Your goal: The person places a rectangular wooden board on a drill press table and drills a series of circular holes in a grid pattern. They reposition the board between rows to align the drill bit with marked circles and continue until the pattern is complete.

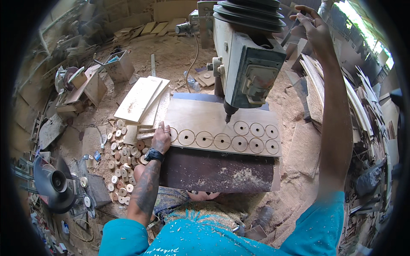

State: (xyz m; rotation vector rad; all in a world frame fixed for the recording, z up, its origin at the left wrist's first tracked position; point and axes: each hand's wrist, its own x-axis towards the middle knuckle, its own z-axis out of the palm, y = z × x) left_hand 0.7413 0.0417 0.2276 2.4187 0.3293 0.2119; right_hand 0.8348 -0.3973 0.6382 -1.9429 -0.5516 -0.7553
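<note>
A thin plywood board [200,115] lies on the dark metal table [213,170] of a drill press [247,64]. Several circles with centre holes are cut into the board's near part. The cutter tip [228,117] hangs just above the board, behind the row of circles. My left hand [161,138] rests flat on the board's left edge, fingers spread over a half-cut circle. My right hand [314,27] is raised high at the right of the machine head, fingers curled around a dark lever handle [294,30].
Several cut wooden discs [124,164] lie heaped on the floor at left, beside stacked plywood boards [143,100]. A fan [55,183] stands lower left. Wood strips and offcuts [324,85] pile up at right. Sawdust covers the floor and my lap.
</note>
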